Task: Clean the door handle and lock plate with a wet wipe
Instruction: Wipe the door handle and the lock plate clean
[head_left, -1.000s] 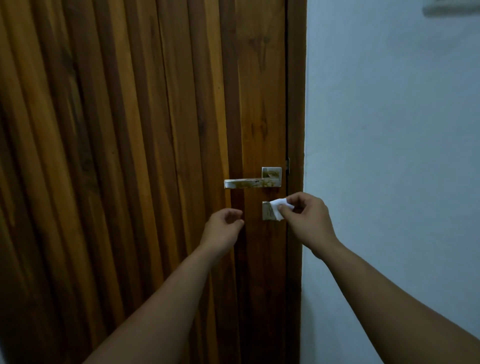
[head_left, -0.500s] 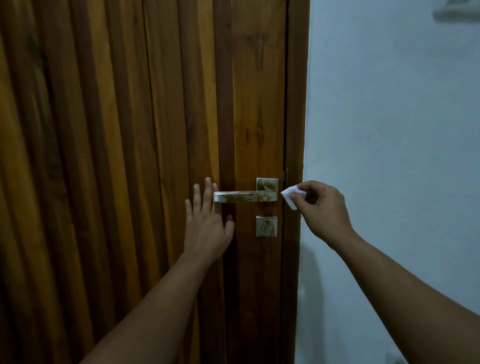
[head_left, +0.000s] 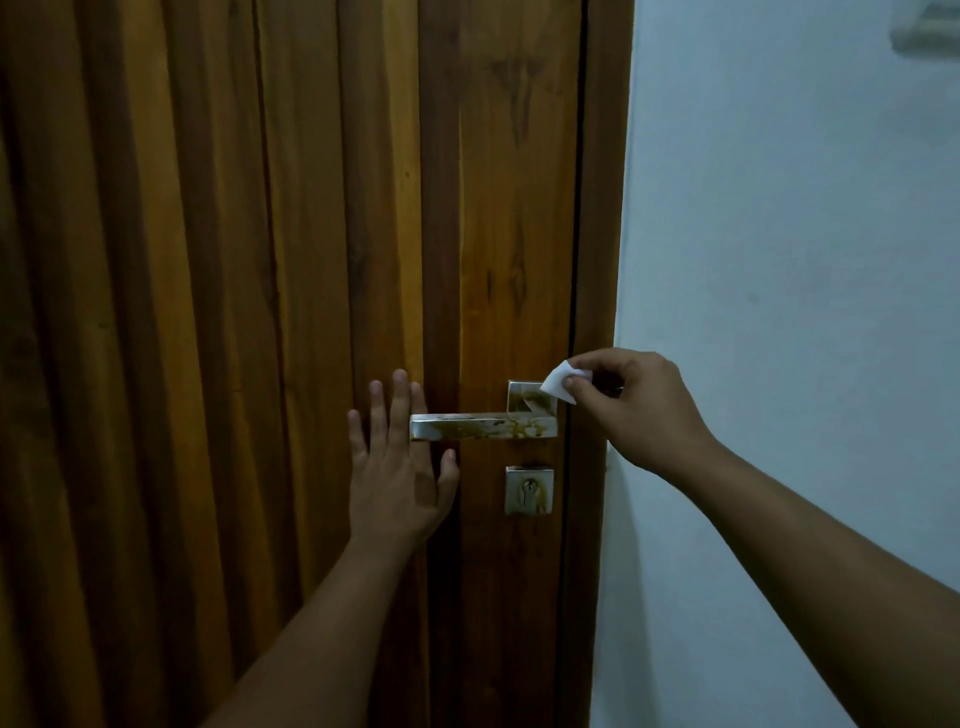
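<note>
A square-section metal door handle (head_left: 480, 426) with brown stains runs leftward from its square rose (head_left: 524, 397) on the wooden door (head_left: 260, 312). Below it sits the small square lock plate (head_left: 529, 490) with a keyhole, also stained. My right hand (head_left: 631, 408) pinches a small folded white wet wipe (head_left: 560, 383), whose corner touches the rose's upper right corner. My left hand (head_left: 397, 462) lies flat on the door with fingers spread, just left of and below the lever's free end.
The door frame (head_left: 597, 260) runs vertically just right of the handle. A pale blue-white wall (head_left: 779, 260) fills the right side. A light fixture-like object (head_left: 927, 31) shows at the top right corner.
My right hand lifted the wipe off the lock plate, swung right, then up to the handle's rose. My left hand opened and pressed flat against the door beside the lever.
</note>
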